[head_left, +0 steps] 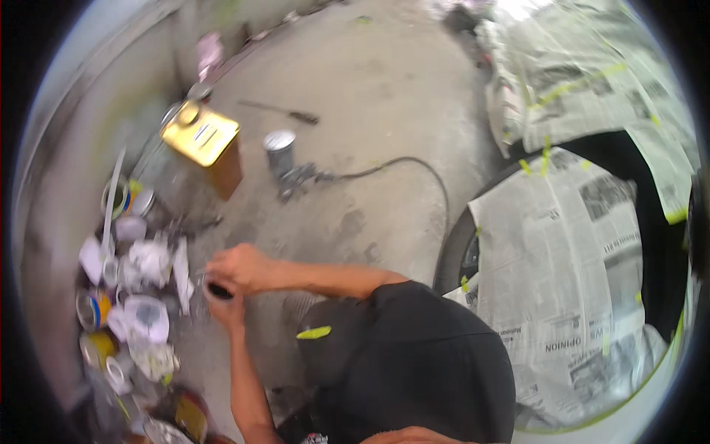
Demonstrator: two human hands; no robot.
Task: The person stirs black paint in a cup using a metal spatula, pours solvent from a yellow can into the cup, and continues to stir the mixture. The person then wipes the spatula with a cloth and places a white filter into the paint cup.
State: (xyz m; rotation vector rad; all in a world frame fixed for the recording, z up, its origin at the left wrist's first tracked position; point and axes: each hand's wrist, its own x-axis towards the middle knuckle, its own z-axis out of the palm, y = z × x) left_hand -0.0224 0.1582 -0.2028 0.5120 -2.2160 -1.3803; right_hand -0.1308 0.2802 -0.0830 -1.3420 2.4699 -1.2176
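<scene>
The small dark can (219, 291) sits left of centre in the frame, low over the concrete floor (370, 96), and both my hands are on it. My left hand (225, 309) comes up from below and is wrapped around its body. My right hand (238, 268) reaches across from the right, and its fingers curl down onto the top rim. The picture is smeared there, so I cannot tell whether a lid is under those fingers or the can's open mouth.

I think the lower hand should do the holding: keep the can level and close to the floor, and let the upper hand work the rim in short, even efforts rather than one hard wrench (the dark inside looks like it could slop out).

Just left of the can is a litter of tins and crumpled white wrappings (144, 296), near enough to knock with a careless elbow. A pale stick (113, 194) stands up out of that heap. Toward the upper left lies a gold rectangular tin (203, 137), and beside it a spray gun with a silver cup (281, 152), its hose (414, 166) looping off to the right. On the right a wheel is masked with newspaper (562, 244) and green tape, well clear of my hands.
</scene>
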